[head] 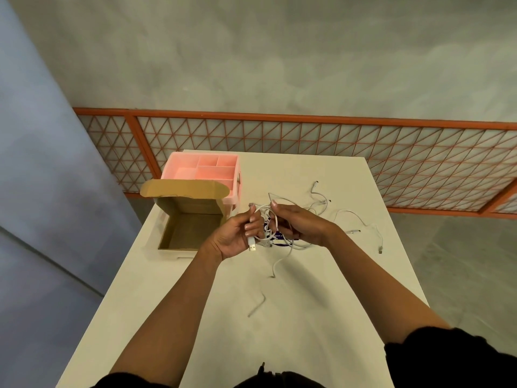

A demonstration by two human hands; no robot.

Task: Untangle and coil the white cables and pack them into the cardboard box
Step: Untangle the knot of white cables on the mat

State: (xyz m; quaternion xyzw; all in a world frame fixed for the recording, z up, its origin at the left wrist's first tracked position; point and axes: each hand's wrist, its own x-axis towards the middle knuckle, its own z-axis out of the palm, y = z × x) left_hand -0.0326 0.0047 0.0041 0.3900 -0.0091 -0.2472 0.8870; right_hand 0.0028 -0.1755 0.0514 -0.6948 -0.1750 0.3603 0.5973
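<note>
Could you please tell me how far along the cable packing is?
Done: only the cardboard box is open; it looks empty, so nothing is packed. In hand: the left hand and right hand grip the tangle of white cables above the table, the left just above a USB plug. Left: separating the strands, including loose ends lying on the table, coiling each and boxing them.

Cardboard box (193,231) open-topped; pink organizer (205,170) behind.
</note>
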